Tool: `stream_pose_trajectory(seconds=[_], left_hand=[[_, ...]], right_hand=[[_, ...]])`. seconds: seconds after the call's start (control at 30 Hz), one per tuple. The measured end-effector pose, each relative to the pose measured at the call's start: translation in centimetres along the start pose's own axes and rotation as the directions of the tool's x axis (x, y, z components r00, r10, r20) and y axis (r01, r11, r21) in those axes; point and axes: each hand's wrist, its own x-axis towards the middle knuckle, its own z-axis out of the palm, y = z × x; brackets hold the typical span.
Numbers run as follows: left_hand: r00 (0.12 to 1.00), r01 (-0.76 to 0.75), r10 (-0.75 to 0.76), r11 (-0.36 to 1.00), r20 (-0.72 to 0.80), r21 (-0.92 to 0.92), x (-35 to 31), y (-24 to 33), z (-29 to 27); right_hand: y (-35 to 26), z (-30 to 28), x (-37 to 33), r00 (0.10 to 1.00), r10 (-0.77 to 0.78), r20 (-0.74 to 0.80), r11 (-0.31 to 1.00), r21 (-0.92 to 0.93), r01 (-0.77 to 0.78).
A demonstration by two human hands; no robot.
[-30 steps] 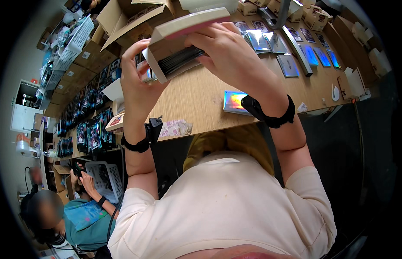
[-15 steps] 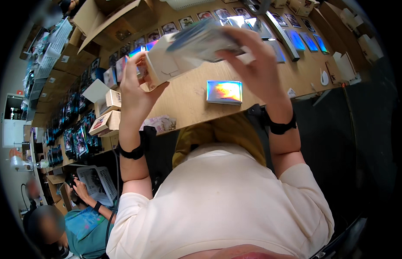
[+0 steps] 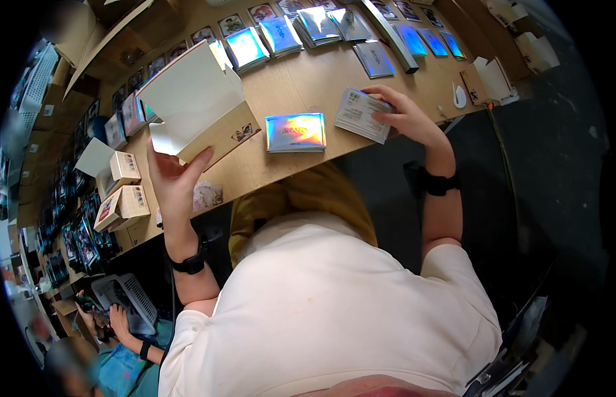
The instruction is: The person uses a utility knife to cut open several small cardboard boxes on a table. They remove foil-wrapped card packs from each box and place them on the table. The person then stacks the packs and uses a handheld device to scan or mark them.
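My left hand [image 3: 176, 182] is closed on the near lower corner of a cream cardboard box [image 3: 225, 134], which stands tilted with its flap lid raised. How full the box is, I cannot see. To its right a stack of shiny rainbow-foil cards [image 3: 295, 132] lies on the table near the front edge. My right hand [image 3: 412, 119] grips a pale stack of printed cards [image 3: 361, 116] by its right side, thumb on top, close to the table's front edge.
Several foil card stacks [image 3: 275, 36] line the back of the wooden table [image 3: 255, 86], beside a long metal bar [image 3: 391, 36]. Small cream boxes [image 3: 125, 206] stand at left, with dark packets [image 3: 80, 241] beyond. A co-worker's hand [image 3: 119, 324] is by a grey basket [image 3: 132, 301].
My right hand has brought its stack away from the box, down and to the right. My left hand has lowered the box toward the table, and its white lid now shows raised. The view has shifted.
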Motion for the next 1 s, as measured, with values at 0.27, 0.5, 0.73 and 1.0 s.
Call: stream_pose_trajectory(seconds=[0.27, 0.5, 0.73, 1.0], left_hand=[[0.998, 0.022, -0.020, 0.999, 0.068, -0.035, -0.4, 1.2, 1.3], [0.976, -0.018, 0.014, 1.000, 0.217, 0.018, -0.2, 2.1, 3.4], [0.891, -0.030, 0.047, 0.999, 0.451, -0.044, 0.0, 4.8, 8.9], [0.665, -0.303, 0.119, 0.945, 0.737, 0.121, 0.3, 5.4, 11.9]], right_hand=[[1.0, 1.1, -0.2, 0.986, -0.063, -0.155, 0.919, -0.395, -0.004], [-0.8, 1.6, -1.7, 0.825, -0.438, -0.357, 0.897, -0.239, 0.373], [-5.5, 5.7, -5.8, 0.820, -0.537, -0.201, 0.799, 0.191, 0.570], [-3.1, 5.3, -8.3, 0.843, -0.462, -0.277, 0.800, 0.280, 0.530]])
